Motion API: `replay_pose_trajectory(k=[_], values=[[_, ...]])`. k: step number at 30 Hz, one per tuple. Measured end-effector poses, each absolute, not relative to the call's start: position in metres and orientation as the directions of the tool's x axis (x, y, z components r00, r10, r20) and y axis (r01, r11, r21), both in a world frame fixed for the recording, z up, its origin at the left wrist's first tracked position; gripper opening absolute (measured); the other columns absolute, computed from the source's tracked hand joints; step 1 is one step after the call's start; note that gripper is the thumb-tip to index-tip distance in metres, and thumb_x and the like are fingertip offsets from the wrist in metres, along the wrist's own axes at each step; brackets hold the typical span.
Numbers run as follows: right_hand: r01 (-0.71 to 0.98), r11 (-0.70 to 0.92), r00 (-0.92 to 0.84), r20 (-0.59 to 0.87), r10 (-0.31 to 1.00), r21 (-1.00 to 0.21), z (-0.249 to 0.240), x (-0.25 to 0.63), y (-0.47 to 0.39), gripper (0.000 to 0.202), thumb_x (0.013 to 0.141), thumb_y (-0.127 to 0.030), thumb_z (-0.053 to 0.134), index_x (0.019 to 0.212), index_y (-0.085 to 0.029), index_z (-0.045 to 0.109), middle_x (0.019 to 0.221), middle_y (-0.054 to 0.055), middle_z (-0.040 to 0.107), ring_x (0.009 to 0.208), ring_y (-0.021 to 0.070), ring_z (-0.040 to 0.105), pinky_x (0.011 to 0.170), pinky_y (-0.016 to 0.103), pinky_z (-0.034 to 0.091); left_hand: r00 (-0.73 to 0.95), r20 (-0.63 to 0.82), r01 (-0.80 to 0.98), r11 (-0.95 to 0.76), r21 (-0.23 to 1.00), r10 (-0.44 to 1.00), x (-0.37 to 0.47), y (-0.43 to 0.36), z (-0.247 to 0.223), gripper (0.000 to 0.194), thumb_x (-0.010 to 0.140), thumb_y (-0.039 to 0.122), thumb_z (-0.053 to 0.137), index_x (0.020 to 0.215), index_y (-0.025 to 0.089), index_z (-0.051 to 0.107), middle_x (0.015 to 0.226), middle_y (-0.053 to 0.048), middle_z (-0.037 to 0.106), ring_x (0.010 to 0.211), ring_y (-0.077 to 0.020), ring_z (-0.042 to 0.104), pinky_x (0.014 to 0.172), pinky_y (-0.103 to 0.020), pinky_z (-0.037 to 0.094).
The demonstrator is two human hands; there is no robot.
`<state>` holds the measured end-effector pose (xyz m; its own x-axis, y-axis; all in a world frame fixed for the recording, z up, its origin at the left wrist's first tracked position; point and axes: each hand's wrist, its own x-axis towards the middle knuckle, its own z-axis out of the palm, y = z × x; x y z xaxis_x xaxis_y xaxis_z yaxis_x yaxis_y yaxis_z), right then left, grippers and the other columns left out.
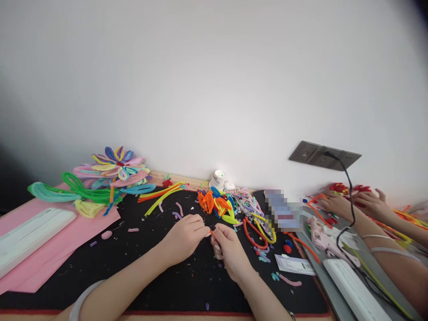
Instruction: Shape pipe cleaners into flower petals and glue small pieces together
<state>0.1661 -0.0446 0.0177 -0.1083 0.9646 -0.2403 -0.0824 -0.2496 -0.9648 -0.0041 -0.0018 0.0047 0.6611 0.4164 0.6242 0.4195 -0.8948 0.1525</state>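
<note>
Thin orange fuzzy stem (pixel 211 232) — pinched in the closed fingertips of the left hand (pixel 186 236) and the right hand (pixel 229 246), above the middle of the black, red-edged cloth mat (pixel 160 285). Mostly hidden, so only perhaps wire-cored; probably light, soft, bendable, hardly slippery — best held near its ends. Counted: one pale-pink glue gun (pixel 321 238) beyond the mat's right edge; one white cup (pixel 219 179) past the far edge; two small fuzzy balls (pixel 287 249), blue and red, near the right edge.

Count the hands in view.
4: the wearer's left hand and right hand, pinching an orange piece above the black mat, plus a co-worker's nearer hand and farther hand at right.
</note>
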Motion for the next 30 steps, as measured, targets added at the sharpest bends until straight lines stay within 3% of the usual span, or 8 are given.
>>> replay_pose_trajectory(k=[4,7,11,15,19,22,26,30], values=[[0.269,0.140,-0.073,0.124,0.990,-0.953,0.017,0.170,-0.045,0.038,0.092,-0.045,0.052,0.062,-0.025,0.040,0.057,-0.005,0.036,0.053,0.0135,0.032,0.053,0.029,0.025,0.625,0.459,0.254,-0.720,0.646,0.632,-0.001,-0.004,0.011,0.046,0.108,0.028,0.039,0.069,0.018,0.061,0.067,-0.003,0.062,0.073,-0.0184,0.055,0.071,-0.030,0.044],[0.449,0.369,-0.158,0.334,0.929,-0.813,0.024,0.174,-0.051,0.036,0.098,-0.032,0.045,0.064,-0.025,0.036,0.062,-0.002,0.040,0.058,0.0166,0.038,0.059,0.032,0.028,0.689,0.160,0.050,-0.267,0.962,0.707,-0.001,-0.003,0.011,0.050,0.102,0.053,0.051,0.066,0.017,0.059,0.060,0.001,0.056,0.061,-0.0147,0.052,0.063,-0.027,0.041],[0.479,0.512,-0.298,0.417,0.859,-0.713,0.031,0.177,-0.058,0.033,0.098,-0.022,0.044,0.066,-0.025,0.036,0.065,0.000,0.044,0.061,0.0184,0.042,0.061,0.033,0.030,0.801,-0.019,-0.061,0.113,0.992,0.599,-0.005,0.001,0.006,0.058,0.085,0.070,0.067,0.064,0.016,0.060,0.052,0.004,0.050,0.051,-0.0103,0.040,0.054,-0.025,0.031],[0.432,0.416,-0.218,0.355,0.909,-0.800,0.026,0.173,-0.054,0.034,0.097,-0.028,0.047,0.064,-0.025,0.038,0.063,-0.001,0.043,0.060,0.0172,0.041,0.059,0.031,0.030,0.763,0.031,-0.011,-0.035,0.999,0.645,-0.007,0.002,0.009,0.053,0.093,0.061,0.061,0.066,0.016,0.062,0.055,0.003,0.054,0.054,-0.0119,0.045,0.058,-0.025,0.036],[0.120,-0.080,-0.100,-0.092,0.991,-0.990,0.019,0.169,-0.046,0.037,0.090,-0.045,0.054,0.061,-0.025,0.042,0.053,-0.005,0.039,0.047,0.0112,0.029,0.047,0.025,0.020,0.626,0.353,0.227,-0.595,0.771,0.696,-0.006,0.001,0.010,0.044,0.105,0.030,0.046,0.066,0.018,0.062,0.064,-0.002,0.063,0.073,-0.0181,0.057,0.073,-0.030,0.045],[-0.183,-0.461,-0.215,-0.422,0.880,-0.868,0.020,0.170,-0.043,0.030,0.086,-0.042,0.056,0.065,-0.024,0.044,0.048,-0.009,0.039,0.041,0.0063,0.016,0.043,0.022,0.009,0.601,0.601,0.368,-0.850,0.376,0.527,-0.006,0.001,0.006,0.040,0.105,0.015,0.040,0.077,0.018,0.067,0.069,-0.003,0.066,0.079,-0.0200,0.056,0.076,-0.032,0.045],[-0.325,-0.648,-0.361,-0.543,0.758,-0.689,0.029,0.173,-0.042,0.023,0.084,-0.030,0.054,0.064,-0.021,0.045,0.046,-0.009,0.039,0.040,0.0042,0.012,0.042,0.019,0.005,0.651,0.665,0.436,-0.897,0.069,0.367,-0.005,0.001,0.004,0.038,0.101,0.003,0.039,0.082,0.018,0.067,0.070,-0.003,0.065,0.082,-0.0198,0.057,0.081,-0.034,0.045],[-0.388,-0.623,-0.341,-0.523,0.782,-0.679,0.033,0.173,-0.042,0.020,0.078,-0.023,0.057,0.063,-0.020,0.043,0.049,-0.009,0.039,0.042,0.0036,0.014,0.042,0.018,0.006,0.682,0.649,0.445,-0.895,-0.003,0.336,-0.005,-0.001,0.005,0.039,0.099,0.000,0.036,0.083,0.018,0.067,0.070,-0.002,0.065,0.081,-0.0196,0.056,0.083,-0.035,0.046]])
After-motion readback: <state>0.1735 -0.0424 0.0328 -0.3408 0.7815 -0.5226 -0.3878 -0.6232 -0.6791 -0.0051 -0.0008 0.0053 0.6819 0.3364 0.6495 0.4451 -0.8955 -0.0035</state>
